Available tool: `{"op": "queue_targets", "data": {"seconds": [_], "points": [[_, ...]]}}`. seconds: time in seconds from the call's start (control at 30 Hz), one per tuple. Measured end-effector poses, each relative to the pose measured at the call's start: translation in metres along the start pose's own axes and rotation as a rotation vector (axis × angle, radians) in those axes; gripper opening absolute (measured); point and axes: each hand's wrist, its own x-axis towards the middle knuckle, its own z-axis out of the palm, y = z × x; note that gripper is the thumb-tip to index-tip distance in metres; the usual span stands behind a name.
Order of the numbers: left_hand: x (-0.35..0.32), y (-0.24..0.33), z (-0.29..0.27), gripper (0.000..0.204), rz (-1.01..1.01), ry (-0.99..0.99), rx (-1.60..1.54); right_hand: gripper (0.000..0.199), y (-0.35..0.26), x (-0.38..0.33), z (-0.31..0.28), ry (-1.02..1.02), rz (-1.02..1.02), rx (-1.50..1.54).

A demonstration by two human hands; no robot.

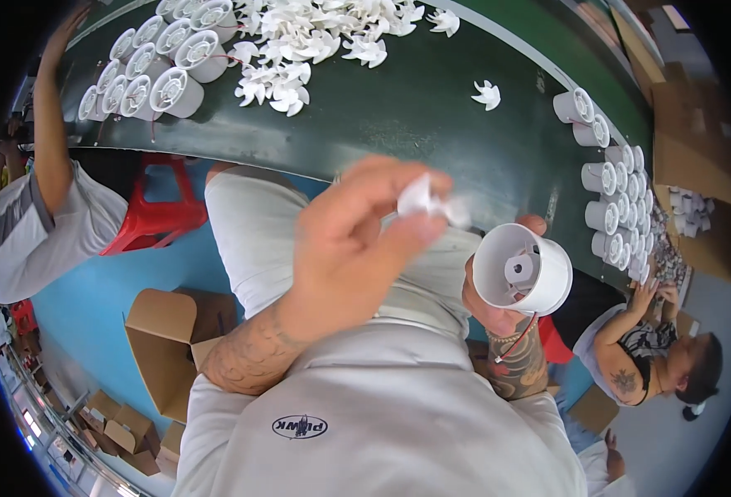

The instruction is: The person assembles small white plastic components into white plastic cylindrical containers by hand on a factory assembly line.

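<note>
My left hand [353, 240] is raised over my lap, its fingertips pinching a small white plastic fan blade [425, 199] that looks blurred. My right hand [498, 311] grips a white round housing [524, 269] from below, its open side turned up toward me, with a small hub and a thin red wire showing. The blade hangs just left of and above the housing's rim, not touching it.
A dark green worktable [431, 124] curves ahead. A heap of white fan blades [316, 37] lies at its far middle, one lone blade [487, 94] apart. Rows of finished white housings [158, 58] stand left and along the right edge [618, 207]. Co-workers sit left [42, 190] and right [655, 356]. An open cardboard box [171, 340] and a red stool [162, 203] are below.
</note>
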Motion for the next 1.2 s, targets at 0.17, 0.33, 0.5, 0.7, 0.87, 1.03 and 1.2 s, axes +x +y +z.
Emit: {"op": "queue_targets", "data": {"seconds": [0.17, 0.33, 0.5, 0.7, 0.87, 1.03, 1.2], "points": [[0.002, 0.014, -0.006, 0.022, 0.245, -0.425, 0.371, 0.038, -0.015, -0.016, -0.023, 0.003, 0.494, 0.277], [-0.016, 0.005, 0.009, 0.027, 0.286, -0.422, 0.316, 0.050, 0.030, -0.016, 0.017, 0.073, 0.050, 0.295], [-0.022, 0.009, 0.007, 0.029, 0.182, -0.453, 0.235, 0.051, 0.030, -0.020, 0.018, 0.335, 0.441, 0.511], [-0.026, 0.008, 0.005, 0.021, 0.049, -0.481, -0.008, 0.046, 0.081, -0.024, 0.015, 0.050, -0.035, 0.565], [-0.025, 0.008, -0.002, 0.019, -0.170, -0.361, -0.230, 0.033, 0.074, -0.024, 0.029, 0.180, -0.061, 0.292], [-0.022, 0.008, -0.001, 0.025, 0.206, -0.489, 0.215, 0.038, 0.055, -0.027, 0.031, 0.304, 0.018, -0.115], [-0.018, 0.010, -0.007, 0.024, 0.127, -0.498, 0.187, 0.042, 0.072, -0.014, 0.016, 0.109, -0.068, 0.048]]}}
